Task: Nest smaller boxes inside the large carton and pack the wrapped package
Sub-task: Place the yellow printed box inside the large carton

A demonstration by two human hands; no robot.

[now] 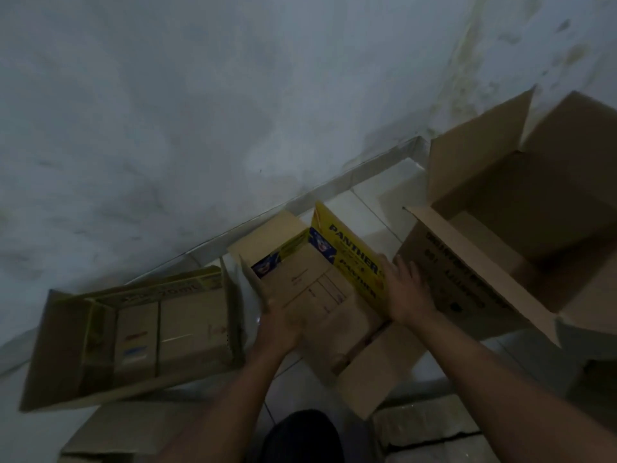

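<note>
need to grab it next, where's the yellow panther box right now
Centre of the head view, the Panther box sits on the floor between both hands, with the large open carton to its right.

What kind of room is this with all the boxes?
Probably a storeroom or a bare corner of a house: a stained plaster wall, a white tiled floor, and open cardboard boxes such as the large carton on the floor.

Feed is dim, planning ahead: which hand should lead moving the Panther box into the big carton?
Right, probably. The right hand presses the Panther box on the side beside the large carton; the left hand holds the far side.
</note>
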